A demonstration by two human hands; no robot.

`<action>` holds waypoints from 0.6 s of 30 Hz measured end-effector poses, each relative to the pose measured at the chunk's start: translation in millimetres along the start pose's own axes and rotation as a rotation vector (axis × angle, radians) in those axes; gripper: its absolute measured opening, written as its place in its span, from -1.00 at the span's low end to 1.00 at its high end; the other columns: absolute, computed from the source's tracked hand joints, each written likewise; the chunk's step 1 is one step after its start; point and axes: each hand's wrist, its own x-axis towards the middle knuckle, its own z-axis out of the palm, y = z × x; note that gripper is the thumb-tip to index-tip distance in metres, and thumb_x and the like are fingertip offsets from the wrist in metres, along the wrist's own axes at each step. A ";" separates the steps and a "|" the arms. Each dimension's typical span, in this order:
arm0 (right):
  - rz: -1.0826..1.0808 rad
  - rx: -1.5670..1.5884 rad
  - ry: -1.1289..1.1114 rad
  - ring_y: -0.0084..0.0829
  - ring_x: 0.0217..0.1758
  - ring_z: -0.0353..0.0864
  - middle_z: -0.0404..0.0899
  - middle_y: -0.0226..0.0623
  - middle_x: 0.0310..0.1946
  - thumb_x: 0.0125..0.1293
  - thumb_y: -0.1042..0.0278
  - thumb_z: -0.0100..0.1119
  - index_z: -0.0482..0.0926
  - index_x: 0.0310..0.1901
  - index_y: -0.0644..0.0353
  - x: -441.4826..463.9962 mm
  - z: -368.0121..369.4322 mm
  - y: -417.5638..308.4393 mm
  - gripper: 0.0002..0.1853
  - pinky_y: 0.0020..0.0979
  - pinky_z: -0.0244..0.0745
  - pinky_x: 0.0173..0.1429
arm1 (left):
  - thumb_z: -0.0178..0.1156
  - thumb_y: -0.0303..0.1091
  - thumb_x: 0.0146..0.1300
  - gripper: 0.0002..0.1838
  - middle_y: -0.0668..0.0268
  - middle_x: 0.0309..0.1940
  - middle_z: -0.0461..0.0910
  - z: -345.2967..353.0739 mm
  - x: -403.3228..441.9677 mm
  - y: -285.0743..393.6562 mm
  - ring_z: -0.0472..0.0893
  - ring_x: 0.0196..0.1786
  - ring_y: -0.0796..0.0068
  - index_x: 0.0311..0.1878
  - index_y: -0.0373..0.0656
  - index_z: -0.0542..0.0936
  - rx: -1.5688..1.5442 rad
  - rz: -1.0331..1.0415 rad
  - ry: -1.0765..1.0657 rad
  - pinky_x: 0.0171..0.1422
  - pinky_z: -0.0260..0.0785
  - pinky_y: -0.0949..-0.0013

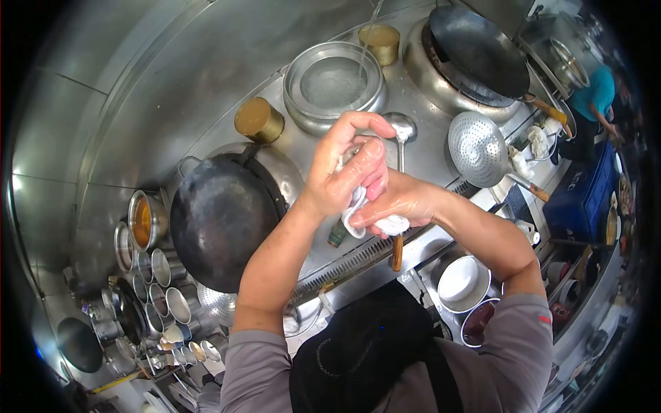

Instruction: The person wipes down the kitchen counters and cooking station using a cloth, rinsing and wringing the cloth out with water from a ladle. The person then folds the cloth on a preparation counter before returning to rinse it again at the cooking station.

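White cloth (394, 225), left hand (346, 169) curled around it, right hand (401, 199) gripping it just below

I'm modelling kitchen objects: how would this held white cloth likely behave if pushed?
The white cloth is probably floppy, since it bunches between the left hand and right hand. It may be damp and slick, as the skin around it glistens. Its crumpled shape seems unlikely to roll.

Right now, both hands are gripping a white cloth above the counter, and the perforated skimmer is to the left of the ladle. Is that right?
Not quite: the head view shows the perforated skimmer right of the ladle, not left. The left hand and right hand do grip the white cloth above the counter.
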 end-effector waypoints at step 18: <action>-0.317 -0.832 0.893 0.37 -0.09 0.69 0.61 0.24 -0.07 0.19 0.26 0.51 0.27 0.15 0.28 110.4 -44.2 102.0 -0.34 0.09 0.62 0.01 | 0.10 -0.31 0.63 -0.86 0.32 -0.47 0.54 -56.7 -1.5 -116.2 0.50 -0.50 0.54 0.03 -0.17 0.49 0.594 -0.022 0.513 -0.34 0.41 0.28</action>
